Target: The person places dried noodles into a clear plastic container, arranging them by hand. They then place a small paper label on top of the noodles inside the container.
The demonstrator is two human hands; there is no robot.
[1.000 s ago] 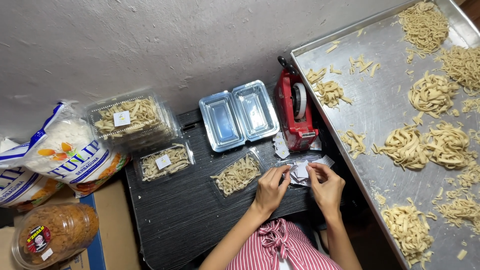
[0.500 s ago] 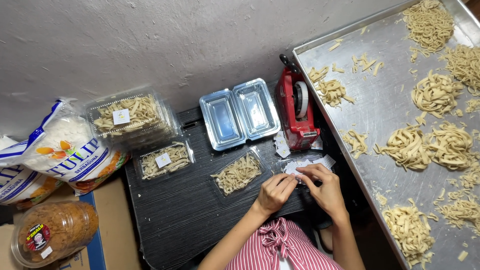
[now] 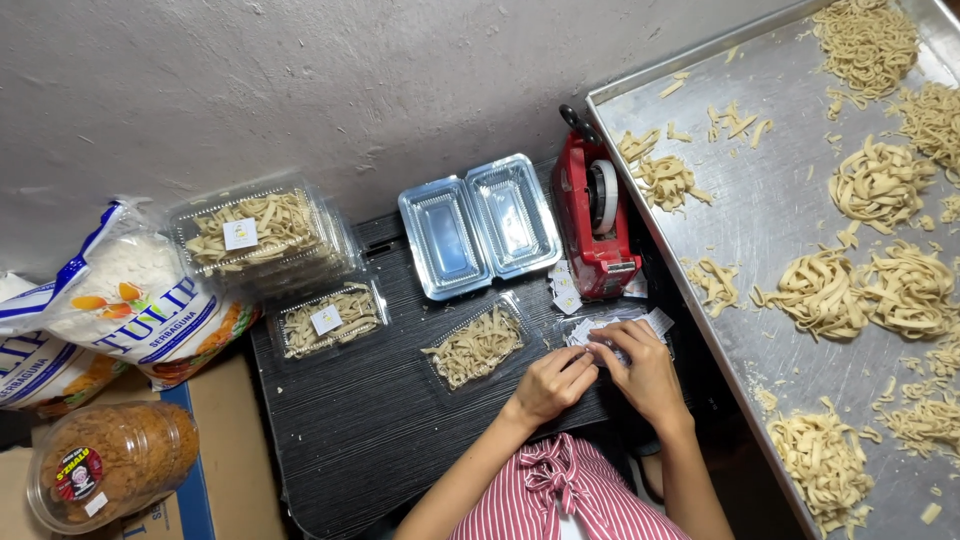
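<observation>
Far left, a flour bag [image 3: 130, 300] leans over a jar of brown crumbs [image 3: 110, 465]; next come stacked clear boxes of noodles [image 3: 255, 232] with small labels. Centre table, an open filled noodle box [image 3: 475, 347] lies just beside the left hand [image 3: 548, 385], fingers curled and pinching at the sheet of small labels [image 3: 620, 325]. The right hand [image 3: 640, 372] presses fingertips on that same sheet. Behind sit an empty open box [image 3: 480, 225] and a red tape dispenser [image 3: 595, 215]; right, the steel tray [image 3: 760, 180] carries noodle nests.

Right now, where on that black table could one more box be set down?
The bare patch of black table below the labelled noodle box, beside the left hand. It is crowded around the sticker sheet by the red tape dispenser.
</observation>
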